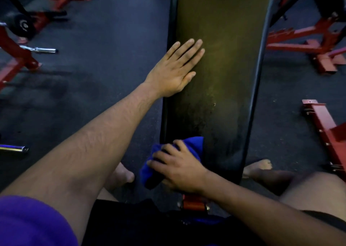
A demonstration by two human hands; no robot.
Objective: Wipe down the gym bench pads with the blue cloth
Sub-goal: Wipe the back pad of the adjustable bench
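Note:
A long dark bench pad (224,68) runs away from me down the middle of the view. My left hand (175,70) lies flat on its left edge, fingers straight and holding nothing. The blue cloth (191,148) is bunched at the pad's near left corner and hangs partly over the edge. My right hand (179,168) presses down on the cloth with its fingers curled over it.
Red steel frames stand at the far left (15,53) and right (322,40), with another red frame (325,127) on the floor at the right. Chrome bar ends (39,49) poke in from the left. My bare feet (260,168) rest on the dark rubber floor beside the bench.

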